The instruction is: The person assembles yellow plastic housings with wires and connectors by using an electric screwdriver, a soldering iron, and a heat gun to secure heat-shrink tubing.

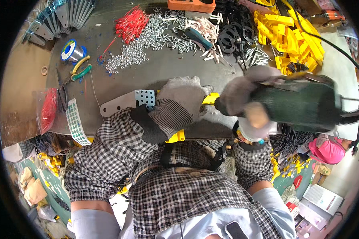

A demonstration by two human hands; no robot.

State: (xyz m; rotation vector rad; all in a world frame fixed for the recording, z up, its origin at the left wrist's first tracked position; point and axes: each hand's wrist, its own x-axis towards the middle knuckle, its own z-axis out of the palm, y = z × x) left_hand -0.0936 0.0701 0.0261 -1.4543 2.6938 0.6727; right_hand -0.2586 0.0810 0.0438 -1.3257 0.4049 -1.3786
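My left hand (179, 105), in a grey knit glove, presses down on a yellow plastic part (210, 98) with a perforated metal blade plate (125, 102) at the near edge of the dark workbench (159, 75). My right hand (249, 99), also gloved, grips a dark green power screwdriver (299, 105) whose tip points left toward the yellow part beside my left hand. The tool's black cable (331, 44) runs off to the upper right. Both forearms wear checked sleeve covers.
Behind lie a heap of silver screws (151, 38), red wire pieces (131, 24), black rings (229, 34), a pile of yellow parts (295, 38), a solder spool (72, 51), pliers (80, 68) and stacked metal blades (64, 18). A sticker sheet (75, 121) hangs over the left edge.
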